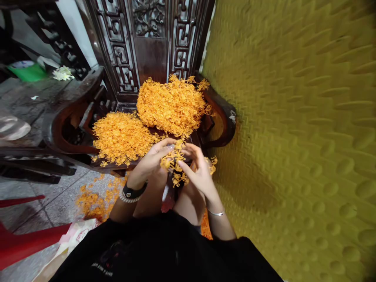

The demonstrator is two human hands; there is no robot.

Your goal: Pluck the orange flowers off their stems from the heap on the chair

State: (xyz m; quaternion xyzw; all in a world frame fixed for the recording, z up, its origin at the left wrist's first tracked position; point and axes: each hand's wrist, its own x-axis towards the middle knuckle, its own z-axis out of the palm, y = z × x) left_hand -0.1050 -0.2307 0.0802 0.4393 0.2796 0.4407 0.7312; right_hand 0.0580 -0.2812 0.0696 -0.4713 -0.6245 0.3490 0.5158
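Note:
My left hand and my right hand meet over my knees, both gripping a small bunch of orange plastic pieces with thin prongs. Some pieces dangle below my fingers. Just beyond my hands, two large heaps of the same orange pieces lie on the seat of a dark carved wooden chair: a left heap and a taller right heap. My left wrist wears a black band and a bead bracelet, my right a thin bangle.
More orange pieces are scattered on the tiled floor under the chair. A yellow textured wall fills the right side. A red plastic stool and a bag sit at the lower left. A green object lies far left.

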